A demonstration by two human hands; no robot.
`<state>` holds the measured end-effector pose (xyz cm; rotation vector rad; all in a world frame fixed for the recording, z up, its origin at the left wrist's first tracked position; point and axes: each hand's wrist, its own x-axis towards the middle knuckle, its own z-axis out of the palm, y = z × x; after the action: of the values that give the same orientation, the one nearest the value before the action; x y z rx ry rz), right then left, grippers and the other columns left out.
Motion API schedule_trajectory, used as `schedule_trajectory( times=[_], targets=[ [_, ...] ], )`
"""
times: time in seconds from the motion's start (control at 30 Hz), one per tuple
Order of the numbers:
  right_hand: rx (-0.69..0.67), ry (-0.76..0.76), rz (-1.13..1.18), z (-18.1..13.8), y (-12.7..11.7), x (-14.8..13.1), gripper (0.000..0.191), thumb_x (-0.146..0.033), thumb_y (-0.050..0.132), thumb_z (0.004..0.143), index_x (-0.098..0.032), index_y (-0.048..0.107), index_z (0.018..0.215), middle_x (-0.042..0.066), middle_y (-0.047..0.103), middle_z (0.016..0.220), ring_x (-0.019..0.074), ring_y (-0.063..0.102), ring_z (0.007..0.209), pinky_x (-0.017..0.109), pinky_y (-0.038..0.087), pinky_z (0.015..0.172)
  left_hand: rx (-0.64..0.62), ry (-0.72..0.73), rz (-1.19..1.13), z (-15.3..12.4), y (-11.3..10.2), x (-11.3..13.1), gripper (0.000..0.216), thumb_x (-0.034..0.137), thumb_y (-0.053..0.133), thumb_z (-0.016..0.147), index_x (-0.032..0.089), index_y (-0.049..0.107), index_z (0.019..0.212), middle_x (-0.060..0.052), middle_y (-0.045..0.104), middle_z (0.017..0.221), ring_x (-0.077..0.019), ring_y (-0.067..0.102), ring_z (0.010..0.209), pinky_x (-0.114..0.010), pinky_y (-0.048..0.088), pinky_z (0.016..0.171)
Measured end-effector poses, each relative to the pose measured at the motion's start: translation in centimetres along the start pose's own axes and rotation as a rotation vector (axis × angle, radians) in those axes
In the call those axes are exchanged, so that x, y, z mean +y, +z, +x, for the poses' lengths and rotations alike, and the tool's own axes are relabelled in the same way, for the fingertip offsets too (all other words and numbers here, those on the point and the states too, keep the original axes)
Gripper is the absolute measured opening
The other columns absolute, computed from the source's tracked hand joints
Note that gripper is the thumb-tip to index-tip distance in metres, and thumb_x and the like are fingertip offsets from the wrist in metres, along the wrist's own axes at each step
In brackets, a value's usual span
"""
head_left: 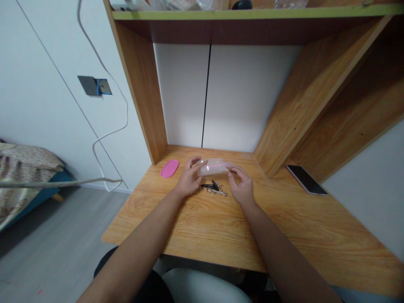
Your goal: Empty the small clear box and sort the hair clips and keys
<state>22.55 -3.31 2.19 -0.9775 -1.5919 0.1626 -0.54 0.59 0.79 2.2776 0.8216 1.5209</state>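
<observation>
Between my two hands is a clear plastic box (213, 168), tilted a little above the desk. My left hand (189, 176) grips its left end, fingers over the top edge. At the right end, my right hand (240, 183) pinches the box between thumb and fingers. Below it on the desk lies a small pile: a black hair claw clip (213, 185), a silvery metal piece (220, 192) like a clip, and some thin looped bits too small to name. To the left of my left hand a pink oval lid (169, 168) rests flat.
A phone (306, 179) lies on the wooden desk (208, 227) at the right, by the shelf's side panel (303, 101). Overhead runs a shelf with a green edge (252, 14). A white cable (126, 113) hangs at the left, past the desk's edge.
</observation>
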Motion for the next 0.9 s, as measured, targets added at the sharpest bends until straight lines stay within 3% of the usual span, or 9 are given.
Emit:
schedule_trajectory(
  times=[0.13, 0.3, 0.43, 0.63, 0.9],
  targets=[
    [-0.015, 0.026, 0.042, -0.1, 0.2, 0.5, 0.030, -0.030, 0.058, 0.092, -0.025, 0.064, 0.121, 0.009, 0.067, 0.123, 0.0246, 0.064, 0.115, 0.043, 0.053, 0.101, -0.061, -0.025, 0.013, 0.0, -0.1, 0.1, 0.084, 0.011, 0.077, 0.073, 0.028, 0.044, 0.148, -0.013, 0.030, 0.152, -0.0323, 0.037, 0.142, -0.054, 0.035, 0.119],
    [-0.076, 0.066, 0.129, -0.2, 0.3, 0.5, 0.045, -0.033, 0.060, 0.091, -0.027, 0.055, 0.135, 0.011, 0.060, 0.137, 0.0264, 0.059, 0.124, 0.044, 0.055, 0.100, -0.080, -0.060, 0.075, 0.0, -0.6, 0.6, 0.064, 0.021, 0.076, 0.081, 0.025, 0.052, 0.140, -0.014, 0.034, 0.149, -0.0296, 0.047, 0.132, -0.049, 0.042, 0.114],
    [-0.101, 0.069, 0.163, -0.2, 0.3, 0.5, 0.055, -0.031, 0.062, 0.091, -0.027, 0.047, 0.144, 0.013, 0.054, 0.146, 0.0272, 0.058, 0.128, 0.047, 0.051, 0.105, -0.090, -0.071, 0.126, 0.0, -0.7, 0.8, 0.058, 0.028, 0.076, 0.082, 0.023, 0.055, 0.136, -0.014, 0.041, 0.145, -0.0306, 0.046, 0.134, -0.050, 0.040, 0.116],
    [-0.143, 0.075, 0.236, -0.3, 0.4, 0.2, 0.064, -0.026, 0.062, 0.091, -0.028, 0.039, 0.150, 0.013, 0.048, 0.152, 0.0265, 0.051, 0.137, 0.049, 0.043, 0.114, -0.102, -0.125, 0.152, -0.3, -0.3, 0.1, 0.063, 0.034, 0.068, 0.089, 0.021, 0.044, 0.146, -0.016, 0.044, 0.148, -0.0302, 0.044, 0.139, -0.050, 0.039, 0.116],
    [-0.146, 0.119, 0.123, -0.5, 0.8, 0.5, 0.064, -0.024, 0.064, 0.087, -0.031, 0.044, 0.148, 0.011, 0.048, 0.151, 0.0268, 0.047, 0.139, 0.047, 0.050, 0.108, 0.012, -0.323, 0.128, -0.6, -0.2, -1.3, 0.062, 0.039, 0.057, 0.096, 0.017, 0.039, 0.150, -0.017, 0.049, 0.149, -0.0304, 0.050, 0.136, -0.052, 0.040, 0.114]
  ],
)
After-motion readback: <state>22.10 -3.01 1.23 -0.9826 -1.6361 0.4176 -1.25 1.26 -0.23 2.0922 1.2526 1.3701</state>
